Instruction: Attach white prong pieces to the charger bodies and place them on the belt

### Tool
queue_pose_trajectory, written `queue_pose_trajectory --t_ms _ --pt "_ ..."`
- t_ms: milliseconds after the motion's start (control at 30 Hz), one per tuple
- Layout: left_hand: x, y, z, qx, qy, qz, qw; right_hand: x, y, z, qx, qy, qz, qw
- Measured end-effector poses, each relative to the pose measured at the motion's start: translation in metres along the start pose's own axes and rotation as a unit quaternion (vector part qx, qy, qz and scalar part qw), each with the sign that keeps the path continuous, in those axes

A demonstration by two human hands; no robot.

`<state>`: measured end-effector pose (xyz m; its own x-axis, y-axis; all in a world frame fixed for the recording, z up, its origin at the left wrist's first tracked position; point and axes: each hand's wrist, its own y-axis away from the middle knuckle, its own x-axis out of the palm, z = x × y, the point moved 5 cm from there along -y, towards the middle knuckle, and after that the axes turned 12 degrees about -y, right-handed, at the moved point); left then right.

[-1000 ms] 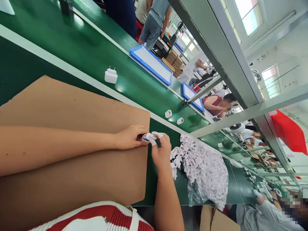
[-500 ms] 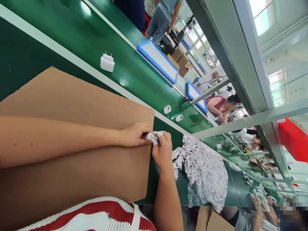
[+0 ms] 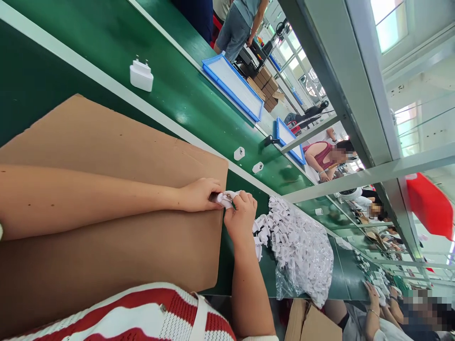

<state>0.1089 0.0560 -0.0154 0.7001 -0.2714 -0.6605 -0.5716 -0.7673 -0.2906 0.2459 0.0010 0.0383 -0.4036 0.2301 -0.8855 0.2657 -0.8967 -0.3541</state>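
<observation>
A small white plastic part (image 3: 223,199) is between my two hands, over the right edge of the brown cardboard sheet (image 3: 149,251). My left hand (image 3: 201,194) has its fingers closed on the part's left side. From the right, my right hand (image 3: 241,215) pinches the same part, with white coverings on some fingertips. Fingers hide much of the part's shape. Just right of my right hand, loose white parts (image 3: 262,229) lie beside a clear plastic bag (image 3: 304,251) full of similar white pieces.
Beyond a pale rail, a green conveyor (image 3: 181,113) carries a white plug adapter (image 3: 141,76) and smaller white housings (image 3: 239,153). Blue-rimmed trays (image 3: 232,87) line its far side. Metal framing (image 3: 341,71) crosses overhead. Other people sit or stand farther off.
The adapter and housings on the conveyor have shifted up and to the left. Both hands still hold the white part in nearly the same place, with the right fingers slightly shifted.
</observation>
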Motion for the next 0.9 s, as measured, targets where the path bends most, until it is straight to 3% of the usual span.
queue_pose_trajectory --t_ms 133,300,400,533,633,767,833,900 --pt "-0.001 0.000 -0.001 -0.010 -0.002 0.005 1.000 0.001 -0.002 -0.002 0.029 -0.039 0.010 0.999" --pt "-0.002 0.003 -0.007 0.007 -0.036 -0.002 0.999 0.000 -0.006 0.001 0.037 0.000 0.009 0.999" --pt "0.000 0.011 -0.007 0.016 -0.054 -0.027 0.998 -0.001 -0.006 0.003 0.033 0.001 0.007 0.999" --pt "0.006 0.029 -0.010 0.081 -0.115 -0.074 0.987 0.000 -0.004 0.001 0.036 -0.012 -0.001 0.999" --pt "0.016 0.036 -0.013 0.106 -0.235 -0.054 0.965 0.003 -0.003 -0.001 0.039 -0.021 -0.004 0.999" --pt "0.019 0.034 -0.020 0.074 -0.353 -0.004 0.933 0.003 -0.004 -0.002 0.047 -0.041 -0.005 0.998" --pt "0.016 0.030 -0.025 0.064 -0.359 0.006 0.931 0.002 -0.004 -0.003 0.053 -0.061 -0.003 0.997" --pt "0.010 0.026 -0.029 0.055 -0.308 -0.002 0.950 0.001 -0.003 -0.004 0.057 -0.087 -0.006 0.995"
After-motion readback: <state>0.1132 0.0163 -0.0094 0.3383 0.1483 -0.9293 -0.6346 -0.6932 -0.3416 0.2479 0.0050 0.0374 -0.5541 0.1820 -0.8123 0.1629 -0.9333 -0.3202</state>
